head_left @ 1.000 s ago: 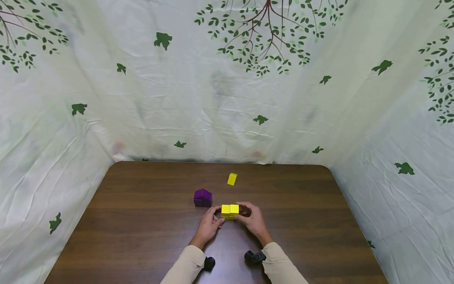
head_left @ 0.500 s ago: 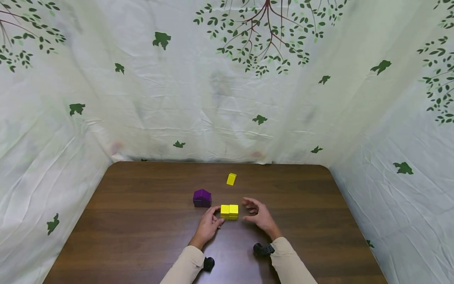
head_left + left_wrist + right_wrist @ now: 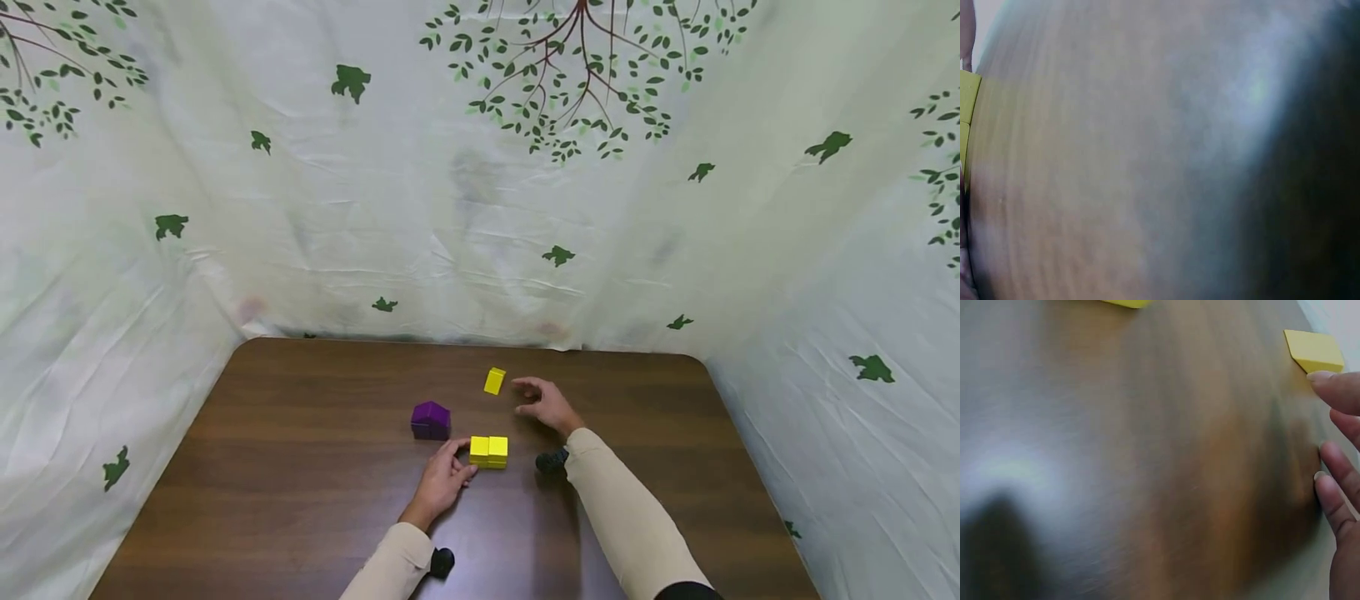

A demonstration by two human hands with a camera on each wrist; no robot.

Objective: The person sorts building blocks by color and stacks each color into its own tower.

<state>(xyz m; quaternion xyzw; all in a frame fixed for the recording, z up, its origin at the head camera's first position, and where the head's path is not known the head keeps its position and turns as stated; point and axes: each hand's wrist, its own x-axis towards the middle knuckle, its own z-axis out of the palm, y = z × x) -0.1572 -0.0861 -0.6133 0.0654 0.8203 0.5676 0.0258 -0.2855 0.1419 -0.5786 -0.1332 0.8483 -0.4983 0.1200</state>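
Note:
In the head view, my left hand (image 3: 438,486) holds the left end of a small group of yellow blocks (image 3: 489,451), thumb at the near corner and index finger at the far one. The group shows two blocks side by side with a seam below them. In the left wrist view, only an edge of these yellow blocks (image 3: 967,97) shows between the fingers. My right hand (image 3: 550,407) is beside a lone yellow block (image 3: 494,381) farther back, its fingers apart and holding nothing. In the right wrist view, the thumb and fingers are near that yellow block (image 3: 1315,350).
A purple block shape (image 3: 431,421) with a peaked top stands left of the yellow group. The brown wooden table (image 3: 300,467) reaches back to a white cloth (image 3: 405,208) printed with leaves and branches. Each wrist carries a dark camera.
My right hand has let go of the right end of the yellow group and moved out and away, up to the lone yellow block. The left hand has stayed in place.

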